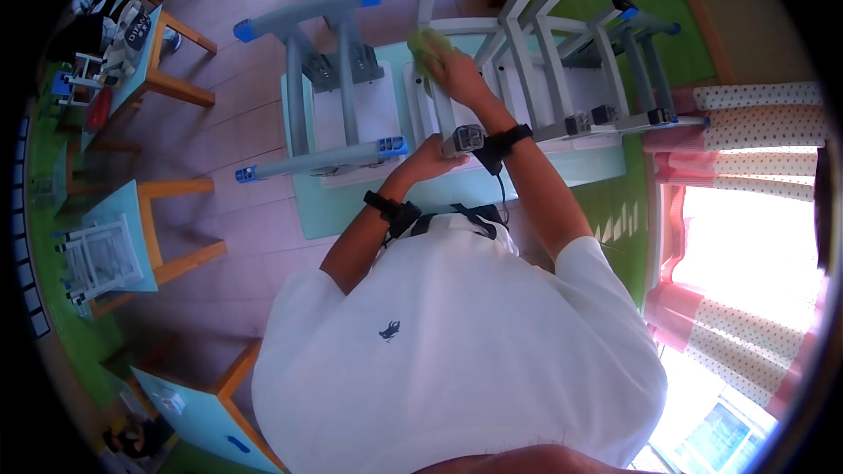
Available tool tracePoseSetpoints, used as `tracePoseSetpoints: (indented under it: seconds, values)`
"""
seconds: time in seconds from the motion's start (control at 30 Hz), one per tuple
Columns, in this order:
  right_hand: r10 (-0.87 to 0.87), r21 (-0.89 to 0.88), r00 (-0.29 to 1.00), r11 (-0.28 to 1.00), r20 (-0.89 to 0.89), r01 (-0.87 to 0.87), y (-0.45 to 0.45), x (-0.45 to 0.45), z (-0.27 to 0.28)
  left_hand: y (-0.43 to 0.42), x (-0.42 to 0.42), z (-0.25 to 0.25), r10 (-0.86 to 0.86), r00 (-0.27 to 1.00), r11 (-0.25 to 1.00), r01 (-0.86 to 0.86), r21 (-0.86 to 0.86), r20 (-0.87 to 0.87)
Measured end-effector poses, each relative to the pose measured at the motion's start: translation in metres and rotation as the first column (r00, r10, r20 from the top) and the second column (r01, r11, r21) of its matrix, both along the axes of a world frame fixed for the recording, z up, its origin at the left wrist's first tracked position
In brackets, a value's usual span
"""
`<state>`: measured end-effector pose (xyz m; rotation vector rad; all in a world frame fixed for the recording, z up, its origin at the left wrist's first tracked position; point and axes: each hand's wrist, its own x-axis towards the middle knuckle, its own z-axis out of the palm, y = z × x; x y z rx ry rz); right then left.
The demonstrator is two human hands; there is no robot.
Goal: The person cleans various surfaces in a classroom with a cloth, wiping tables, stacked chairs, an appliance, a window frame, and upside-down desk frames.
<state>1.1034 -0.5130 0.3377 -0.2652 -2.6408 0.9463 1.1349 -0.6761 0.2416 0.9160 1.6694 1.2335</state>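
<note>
Several upturned stools with grey metal legs lie on a pale blue table (313, 221). My right hand (457, 77) presses a green cloth (428, 51) against the frame of the white-grey stool (445, 110) in the middle. My left hand (430, 161) holds that stool's near leg, close to its dark square end cap (468, 138). To the left stands an upturned stool with blue foot caps (347, 105). More white-grey stool legs (549, 57) rise to the right of my right hand.
Blue-topped tables with wooden legs (158, 250) stand along the left side, one bearing a small upturned stool (104, 254). Bags (132, 31) lie at the upper left. A person (145, 436) is at the lower left. Curtains (755, 132) hang by the window on the right.
</note>
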Motion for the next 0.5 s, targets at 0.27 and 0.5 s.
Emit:
tracePoseSetpoints:
  seconds: [0.27, 0.5]
  values:
    - [-0.023, -0.172, 0.998, 0.985, 0.063, 0.034, 0.005, -0.015, 0.002, -0.001, -0.004, 0.012, -0.065, 0.996, 0.998, 0.065, -0.007, 0.062]
    - [0.029, -0.339, 0.996, 0.941, 0.08, -0.001, -0.012, 0.041, -0.006, 0.0, -0.003, -0.036, -0.013, 0.997, 0.999, 0.017, 0.049, -0.081]
